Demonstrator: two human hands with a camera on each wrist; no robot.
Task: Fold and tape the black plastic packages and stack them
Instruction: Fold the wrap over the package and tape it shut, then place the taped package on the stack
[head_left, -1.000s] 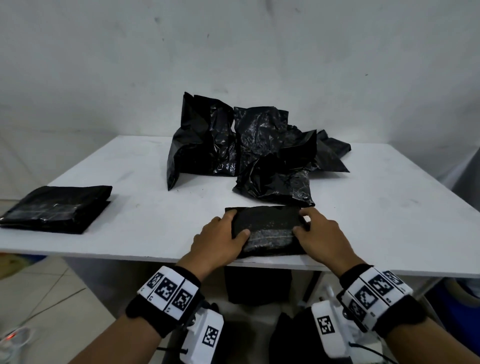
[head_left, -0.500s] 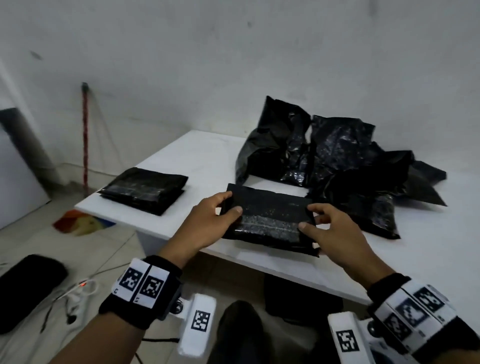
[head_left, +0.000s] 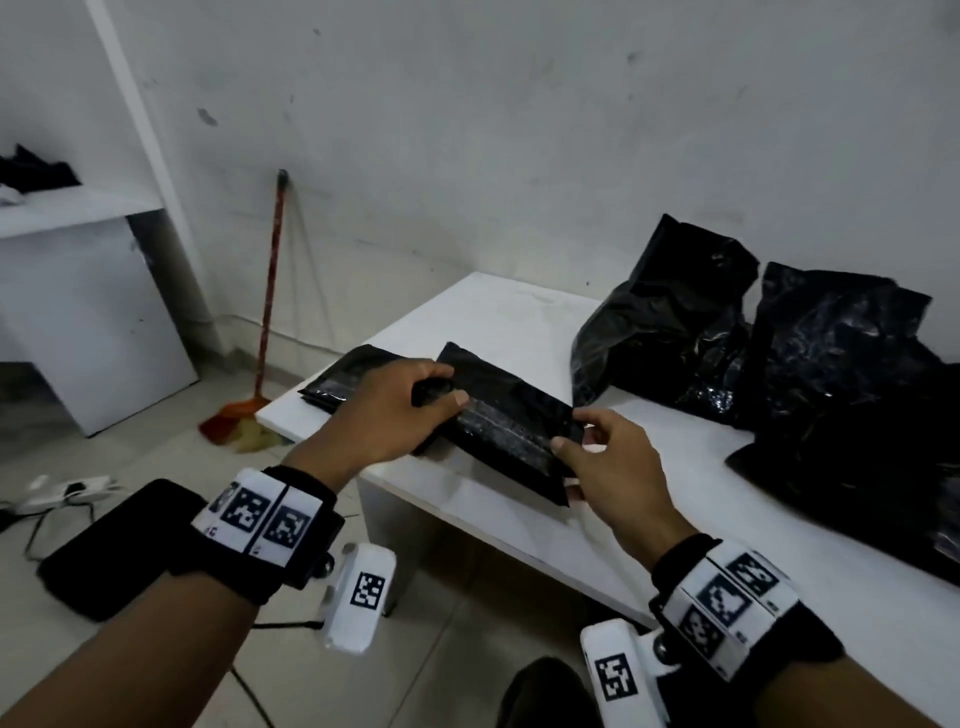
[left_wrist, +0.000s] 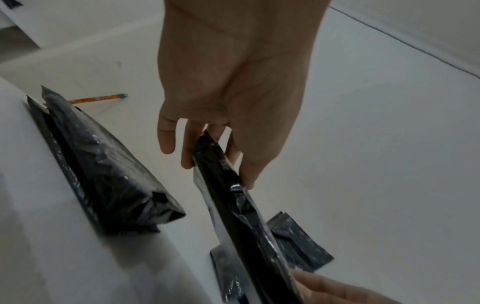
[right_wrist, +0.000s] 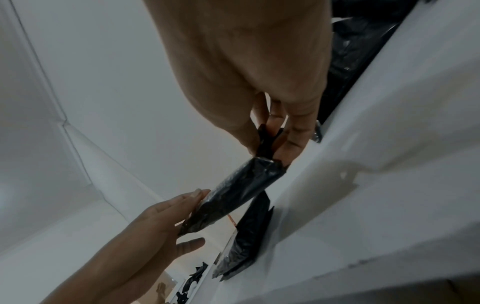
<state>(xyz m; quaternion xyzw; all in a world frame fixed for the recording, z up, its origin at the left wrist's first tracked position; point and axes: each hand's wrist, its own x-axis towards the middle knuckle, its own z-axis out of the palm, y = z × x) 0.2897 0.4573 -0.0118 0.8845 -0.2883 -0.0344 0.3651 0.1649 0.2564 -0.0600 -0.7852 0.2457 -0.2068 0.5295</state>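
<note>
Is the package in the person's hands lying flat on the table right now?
No: both hands hold the folded package by its ends, lifted clear of the table.

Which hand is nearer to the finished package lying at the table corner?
Left. The left hand is just over the finished package; the right hand pinches the far end of the carried package.

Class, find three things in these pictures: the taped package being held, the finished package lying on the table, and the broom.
held package (head_left: 511, 421), head view, on its taped top face.
finished package (head_left: 340, 375), head view, on its visible left part, behind the left hand.
broom (head_left: 270, 291), head view, on its red handle.
</note>
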